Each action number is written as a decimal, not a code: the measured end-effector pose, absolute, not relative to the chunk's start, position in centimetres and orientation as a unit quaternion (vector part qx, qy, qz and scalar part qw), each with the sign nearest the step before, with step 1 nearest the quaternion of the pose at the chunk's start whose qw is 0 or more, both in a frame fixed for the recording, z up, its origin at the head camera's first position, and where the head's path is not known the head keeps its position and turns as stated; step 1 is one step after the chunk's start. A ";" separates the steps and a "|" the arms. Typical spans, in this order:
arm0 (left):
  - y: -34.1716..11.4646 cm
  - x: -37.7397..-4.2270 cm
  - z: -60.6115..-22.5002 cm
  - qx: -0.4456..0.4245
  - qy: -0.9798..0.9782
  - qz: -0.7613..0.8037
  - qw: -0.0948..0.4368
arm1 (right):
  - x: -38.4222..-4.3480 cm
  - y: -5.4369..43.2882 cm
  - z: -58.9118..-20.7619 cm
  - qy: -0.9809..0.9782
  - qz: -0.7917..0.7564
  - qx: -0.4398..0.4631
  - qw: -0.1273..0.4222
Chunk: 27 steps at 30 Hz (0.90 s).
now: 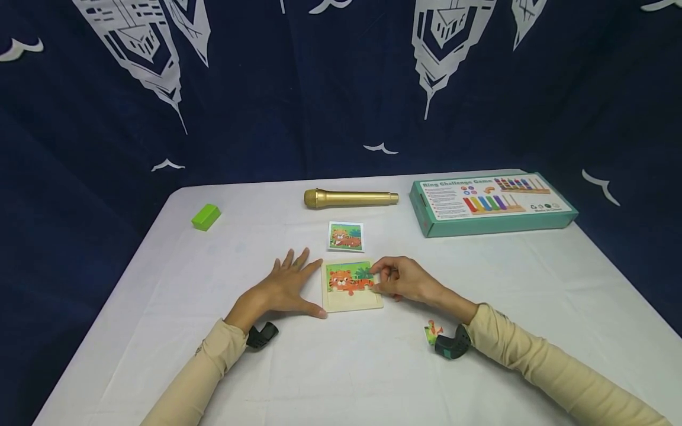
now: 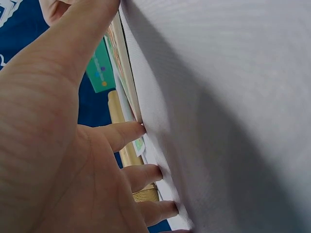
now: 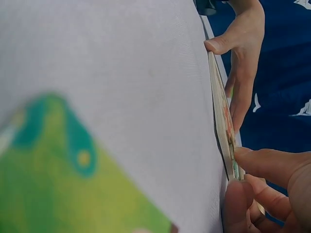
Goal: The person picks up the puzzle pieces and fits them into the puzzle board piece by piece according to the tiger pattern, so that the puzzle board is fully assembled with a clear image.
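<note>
Sleeves: at the near side, two beige cuffs (image 1: 226, 343) are seen, with a black wrist camera (image 1: 453, 342) worn at each wrist.
Loose piece: a green-and-orange puzzle piece (image 1: 430, 334) is left lying on the white tabletop (image 1: 319, 373), right beside the right wrist camera.
Puzzle board: and here, at mid-table between both hands, is found the wooden board (image 1: 351, 303); an orange tiger is shown across its upper part, while bare wood is left exposed along the near strip.
Left hand: the left hand (image 1: 288, 288) is spread wide, fingers well apart, nothing gripped; the board's left corners are touched by thumb and forefinger.
Right hand: the right hand (image 1: 405, 279) is set at the right edge, board touched by the forefinger, other fingers curled; whether anything is pinched cannot be told.
Card: a small tiger card (image 1: 346, 236) is placed just beyond the board.
Block: a green block (image 1: 206, 217) is seen far left.
Box: a teal game box (image 1: 495, 204) is parked far right.
Microphone: a golden microphone (image 1: 351, 199) is laid sideways beyond the card.
Backdrop: everything is backed by navy cloth (image 1: 298, 89), printed in white.
</note>
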<state>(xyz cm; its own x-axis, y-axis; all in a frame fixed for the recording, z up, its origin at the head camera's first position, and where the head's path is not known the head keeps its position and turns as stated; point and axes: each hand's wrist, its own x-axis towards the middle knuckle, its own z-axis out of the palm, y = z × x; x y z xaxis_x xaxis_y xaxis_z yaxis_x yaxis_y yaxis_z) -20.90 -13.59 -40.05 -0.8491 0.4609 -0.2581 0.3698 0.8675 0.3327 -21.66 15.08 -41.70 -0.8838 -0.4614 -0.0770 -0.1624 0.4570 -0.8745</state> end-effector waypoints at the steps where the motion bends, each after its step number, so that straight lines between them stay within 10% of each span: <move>1: -13.6 -20.9 -40.1 0.218 0.952 0.137 0.166 | -21.7 15.1 -41.7 0.841 -0.485 -0.187 0.152; 27: -13.7 -20.8 -40.1 0.220 0.951 0.137 0.166 | -21.3 14.8 -41.5 0.847 -0.466 -0.216 0.137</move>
<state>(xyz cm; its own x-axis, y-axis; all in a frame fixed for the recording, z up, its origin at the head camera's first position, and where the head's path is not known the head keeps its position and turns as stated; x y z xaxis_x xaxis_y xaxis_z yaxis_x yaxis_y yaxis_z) -20.79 -13.69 -40.06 -0.8476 0.4646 -0.2564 0.3737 0.8657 0.3332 -21.34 14.78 -41.52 -0.8696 -0.4928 -0.0309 -0.2376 0.4724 -0.8488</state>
